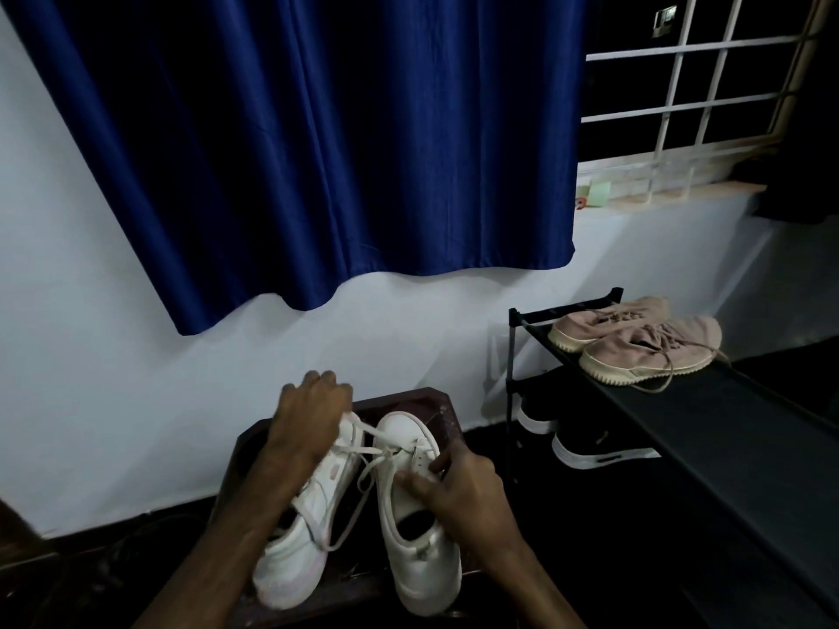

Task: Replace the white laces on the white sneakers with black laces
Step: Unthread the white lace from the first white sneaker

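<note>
Heels nearest, white sneakers [422, 569] sit on the tabletop [408, 399]; right hand [458, 492] fingers grip one, left hand [308, 415] fingers pinch its half-loosened white lace [377, 435]. Unlacing seems underway; no black laces visible.

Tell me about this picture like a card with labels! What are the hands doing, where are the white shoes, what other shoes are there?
left hand: holds the white lace above the left sneaker
right hand: grips the right sneaker near its eyelets
white shoes: side by side on a dark stool, toes toward the wall
laces: white; no black ones in view
other shoes: pink sneakers on top of the black rack, black shoes on the shelf below
</note>
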`<state>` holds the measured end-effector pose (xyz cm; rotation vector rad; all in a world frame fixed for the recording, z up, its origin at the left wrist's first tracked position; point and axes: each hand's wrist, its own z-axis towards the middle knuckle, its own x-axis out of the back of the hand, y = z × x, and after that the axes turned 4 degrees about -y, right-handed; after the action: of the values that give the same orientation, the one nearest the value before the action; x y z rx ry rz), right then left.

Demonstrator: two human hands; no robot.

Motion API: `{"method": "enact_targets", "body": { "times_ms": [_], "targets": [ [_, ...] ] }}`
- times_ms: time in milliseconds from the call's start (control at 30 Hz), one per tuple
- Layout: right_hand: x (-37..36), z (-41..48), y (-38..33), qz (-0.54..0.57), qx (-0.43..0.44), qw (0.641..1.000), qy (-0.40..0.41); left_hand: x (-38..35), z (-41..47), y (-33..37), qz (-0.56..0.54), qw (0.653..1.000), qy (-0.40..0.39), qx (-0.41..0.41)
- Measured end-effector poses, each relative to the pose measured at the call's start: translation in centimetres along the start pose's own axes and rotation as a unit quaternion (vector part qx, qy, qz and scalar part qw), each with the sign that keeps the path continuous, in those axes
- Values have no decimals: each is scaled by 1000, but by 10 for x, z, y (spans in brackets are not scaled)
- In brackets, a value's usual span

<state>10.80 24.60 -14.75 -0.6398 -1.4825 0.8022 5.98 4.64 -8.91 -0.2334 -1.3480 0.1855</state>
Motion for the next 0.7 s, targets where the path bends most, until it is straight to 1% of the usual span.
{"method": "enact_targets", "body": {
  "times_ms": [33, 100, 133, 200, 233, 333, 400, 467, 500, 533, 600, 667, 700],
  "targets": [
    [0, 0, 0, -1, 0, 1000, 2, -3, -1, 6, -18, 999, -22, -16],
    [0, 1, 0, -4, -2, 1000, 4, -6, -2, 18, -103, 993, -14, -57],
    [-1, 2, -1, -7, -1, 1000, 5, -5, -3, 25, -144, 986, -21, -79],
    [-1, 2, 0, -8, 3, 1000, 5, -2, -2, 36, -188, 974, -69, -108],
    [-1, 2, 0, -6, 5, 1000, 5, 0, -2, 41, -185, 973, -87, -112],
    [-1, 1, 1, -8, 6, 1000, 5, 5, 0, 50, -126, 983, -74, -116],
    [-2, 1, 1, -6, 4, 1000, 6, 8, 3, 51, -59, 987, -50, -144],
    [-2, 2, 2, -6, 7, 1000, 9, 13, -2, 48, 0, 986, -3, -170],
    [-3, 3, 2, -8, 9, 1000, 10, 16, -5, 44, 27, 985, 15, -169],
    [-3, 3, 3, -12, 11, 1000, 11, 16, -7, 37, 49, 986, 39, -155],
    [-3, 3, 2, -22, 14, 1000, 13, 11, -10, 20, 49, 993, 82, -76],
    [-2, 3, 3, -23, 14, 1000, 15, 12, -14, 2, 8, 995, 95, -1],
    [-2, 3, 4, -22, 14, 1000, 11, 15, -19, -2, -12, 997, 72, 41]
  ]
}}
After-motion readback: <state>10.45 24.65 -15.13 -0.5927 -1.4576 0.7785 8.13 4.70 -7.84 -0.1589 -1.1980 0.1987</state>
